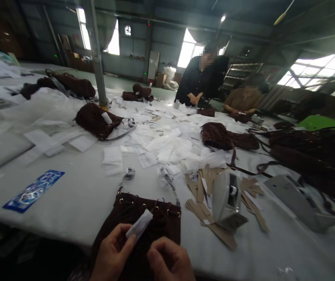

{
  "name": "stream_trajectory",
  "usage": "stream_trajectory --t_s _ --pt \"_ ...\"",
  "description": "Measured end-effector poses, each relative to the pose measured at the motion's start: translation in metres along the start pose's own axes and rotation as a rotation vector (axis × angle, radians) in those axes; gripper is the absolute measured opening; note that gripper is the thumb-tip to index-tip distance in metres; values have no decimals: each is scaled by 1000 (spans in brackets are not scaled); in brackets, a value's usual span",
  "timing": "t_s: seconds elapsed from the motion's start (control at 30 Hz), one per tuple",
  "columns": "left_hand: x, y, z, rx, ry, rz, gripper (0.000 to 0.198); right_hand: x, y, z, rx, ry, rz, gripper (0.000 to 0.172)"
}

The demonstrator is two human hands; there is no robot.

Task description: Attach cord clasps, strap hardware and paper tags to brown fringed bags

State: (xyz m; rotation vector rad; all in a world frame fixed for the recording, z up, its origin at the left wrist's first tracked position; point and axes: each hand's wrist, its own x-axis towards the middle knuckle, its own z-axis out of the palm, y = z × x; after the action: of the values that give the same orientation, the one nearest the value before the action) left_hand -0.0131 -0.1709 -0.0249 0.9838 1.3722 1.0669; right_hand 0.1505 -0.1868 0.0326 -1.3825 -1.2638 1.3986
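In front of me a dark brown drawstring bag (169, 224) with gold eyelets rests at the table's near edge, its wrapped strap ends pointing away. Between the thumb and fingers of my left hand (113, 249) is a small white paper wrap (140, 224), held slanting over the bag's front. My right hand (171, 258) is close by on the right, over the lower part of the bag. Its fingers are curled in toward the thumb; whatever they pinch, if anything, is hidden.
Cardboard strips (202, 207) surround a grey box-like holder (227, 195) on the right. A blue printed strip (34, 191) lies left. White paper sheets (167, 144) and more brown bags (97, 119) cover the table farther off. Two people (199, 80) work across it.
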Motion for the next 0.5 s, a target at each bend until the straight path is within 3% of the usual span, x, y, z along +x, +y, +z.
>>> stream_trajectory --t_s 0.1,0.37,0.5 --pt "-1 -6 -3 55 -21 31 33 18 4 16 -90 -41 -19 42" --pt "3 -20 -5 195 12 106 26 40 16 31 -275 113 131 41" --pt "1 -22 -2 152 133 221 35 43 14 32 -265 138 190 42"
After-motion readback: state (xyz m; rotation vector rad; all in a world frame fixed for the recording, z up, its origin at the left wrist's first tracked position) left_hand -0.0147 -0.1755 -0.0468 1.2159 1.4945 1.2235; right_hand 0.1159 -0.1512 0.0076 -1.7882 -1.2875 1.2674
